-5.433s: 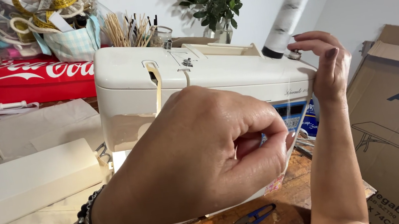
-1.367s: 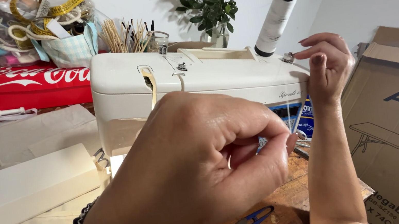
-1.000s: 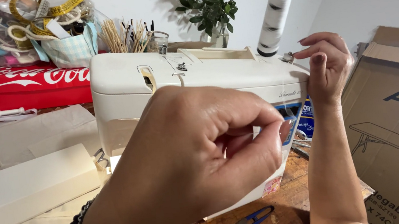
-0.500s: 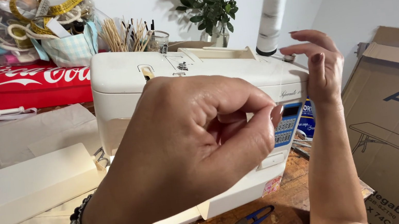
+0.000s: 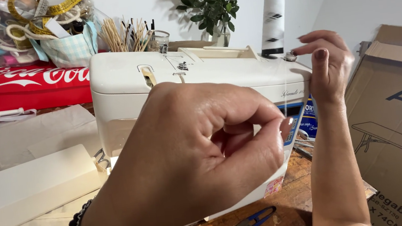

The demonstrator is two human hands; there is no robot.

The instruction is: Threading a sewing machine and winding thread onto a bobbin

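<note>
One head-worn camera only, no second view to compare. It looks forward and slightly down across the wooden table [image 5: 299, 214], very close: the left hand [image 5: 202, 160] fills the lower centre of frame. Behind it the white sewing machine [image 5: 155, 88] faces the lens; the right hand [image 5: 328, 66] sits right, wall beyond.

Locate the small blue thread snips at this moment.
In the head view, the blue thread snips lie on the wooden tabletop at lower centre, just in front of the white sewing machine, between the person's two forearms.
</note>
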